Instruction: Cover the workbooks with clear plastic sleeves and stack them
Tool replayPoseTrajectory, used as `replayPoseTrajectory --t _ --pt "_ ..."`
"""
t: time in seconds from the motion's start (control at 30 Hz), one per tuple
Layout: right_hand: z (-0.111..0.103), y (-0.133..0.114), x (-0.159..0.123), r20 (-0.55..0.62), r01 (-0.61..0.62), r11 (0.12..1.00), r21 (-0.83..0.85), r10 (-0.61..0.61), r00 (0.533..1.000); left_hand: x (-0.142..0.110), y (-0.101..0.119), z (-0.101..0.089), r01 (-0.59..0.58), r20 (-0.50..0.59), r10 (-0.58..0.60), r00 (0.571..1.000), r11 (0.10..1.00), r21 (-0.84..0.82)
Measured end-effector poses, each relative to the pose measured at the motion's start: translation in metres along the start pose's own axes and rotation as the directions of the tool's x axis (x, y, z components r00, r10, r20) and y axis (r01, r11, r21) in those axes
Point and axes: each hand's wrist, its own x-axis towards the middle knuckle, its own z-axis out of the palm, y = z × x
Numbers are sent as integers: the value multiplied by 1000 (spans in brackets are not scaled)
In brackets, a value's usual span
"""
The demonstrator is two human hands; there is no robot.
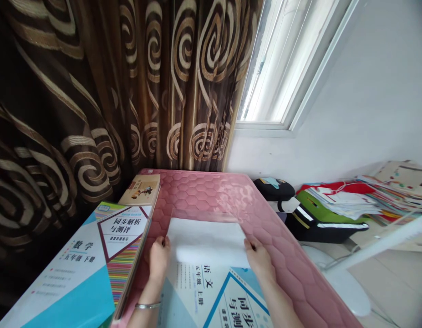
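A blue and white workbook (214,296) with Chinese print lies at the front of the pink table, its lower part cut off by the picture edge. Across its far end is a blank white sheet (207,241); I cannot tell if it is loose or part of the book. My left hand (159,255), with a silver bangle (148,305) on the wrist, pinches the sheet's left edge. On the opposite edge, my right hand (259,258) is closed with curled fingers. Faint clear film seems to show just beyond the sheet.
The quilted pink tabletop (193,191) reaches to a patterned curtain (183,82). At left lie a thick maths workbook (84,269) and a tan book (140,189). Right of the table are a black case (274,189), a green and black bag (320,214), piled papers and a white lamp (350,291).
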Motion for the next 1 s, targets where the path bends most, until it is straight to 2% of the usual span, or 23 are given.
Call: replayPoseTrajectory --t 0.27,0.5,0.77,1.0 --pt "8 6 2 -75 24 999 -29 -26 997 -1 -2 0 -29 2 29 1000 1000 -9" --pt "9 7 6 -69 53 997 60 -49 996 -1 -1 1 -18 1 18 1000 1000 -5" --pt "11 1 4 -78 66 997 -31 -69 995 0 -1 -3 -26 17 26 1000 999 -39" --pt "3 0 -1 -91 18 990 140 -5 996 0 0 -1 -6 22 6 1000 1000 -23"
